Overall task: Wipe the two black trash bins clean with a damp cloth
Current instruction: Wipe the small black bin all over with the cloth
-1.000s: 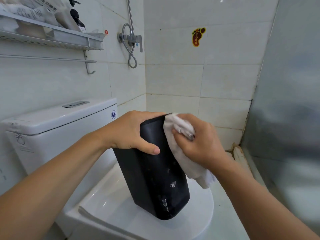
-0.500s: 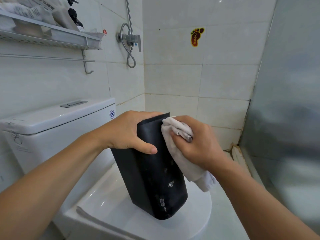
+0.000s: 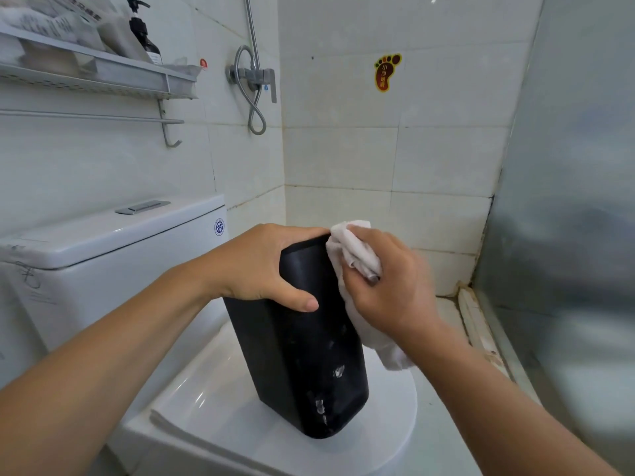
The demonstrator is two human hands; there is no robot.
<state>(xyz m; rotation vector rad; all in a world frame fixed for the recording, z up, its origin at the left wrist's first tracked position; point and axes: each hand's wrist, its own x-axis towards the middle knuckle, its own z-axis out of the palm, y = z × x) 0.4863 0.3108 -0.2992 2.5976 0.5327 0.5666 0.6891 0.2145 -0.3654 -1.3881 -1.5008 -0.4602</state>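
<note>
While the black trash bin [image 3: 302, 355] stands tilted on the closed toilet lid [image 3: 388, 424], my left hand [image 3: 261, 266] clamps its upper end and my right hand [image 3: 388, 286] presses the bunched damp cloth [image 3: 354, 249] against its side; it looks light, stiff, slippery.

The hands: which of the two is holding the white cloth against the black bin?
The right hand holds the white cloth at the upper right side of the black bin. The left hand holds no cloth; it grips the bin's top.
</note>
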